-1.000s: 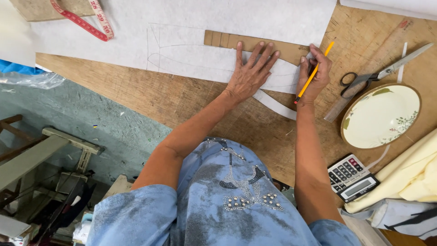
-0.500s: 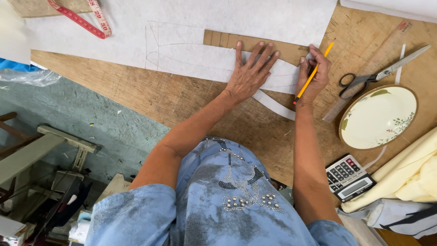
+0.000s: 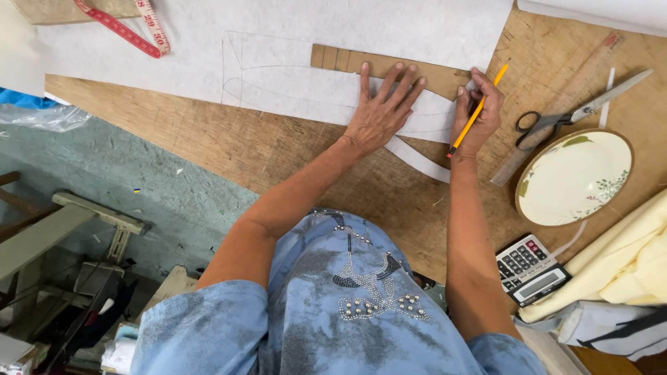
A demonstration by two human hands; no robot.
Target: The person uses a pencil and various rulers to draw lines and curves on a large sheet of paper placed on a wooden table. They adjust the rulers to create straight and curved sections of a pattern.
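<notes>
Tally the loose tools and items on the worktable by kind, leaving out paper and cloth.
Pencil: 1
Scissors: 1
Plate: 1
Calculator: 1
Tape measure: 1
Clear ruler: 1
Brown card pattern strip: 1
Total: 7

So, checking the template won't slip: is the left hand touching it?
Touching. The head view shows the left hand pressed flat, fingertips on the brown cardboard template.

Everything relative to plate (image 3: 574,178): scissors (image 3: 577,112) just behind it, ruler (image 3: 556,111) under scissors, touching plate's left edge. Calculator (image 3: 531,269) in front. Folded cloth (image 3: 618,267) front-right. Paper sheet (image 3: 278,42) well left, cardboard template (image 3: 389,66) on it. Tape measure (image 3: 128,24) far left-behind.
</notes>
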